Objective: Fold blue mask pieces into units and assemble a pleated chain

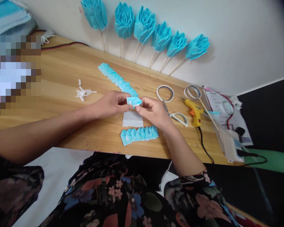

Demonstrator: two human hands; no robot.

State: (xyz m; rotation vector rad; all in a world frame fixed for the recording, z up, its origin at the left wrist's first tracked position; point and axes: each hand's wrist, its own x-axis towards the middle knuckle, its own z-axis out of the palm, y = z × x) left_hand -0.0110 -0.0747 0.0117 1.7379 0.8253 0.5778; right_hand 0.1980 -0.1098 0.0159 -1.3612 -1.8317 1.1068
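Observation:
Between my two hands is a small folded blue petal piece (134, 101) with a white strip on its face. My left hand (112, 104) pinches its left side, and my right hand (153, 110) pinches the right side. Just below lies a flat whitish rectangular sheet (133, 119) on the table. Nearer the front edge is a short row of overlapping folded blue pieces (139, 135). Behind my hands, a longer row of such pieces (115, 78) runs diagonally up to the left.
Several blue flowers on sticks (144, 25) lean against the wall. To the right lie tape rolls (165, 85), scissors (177, 117), a yellow glue gun (194, 112) with a cord, and a white power strip (229, 146). White scraps (82, 92) are piled on the left.

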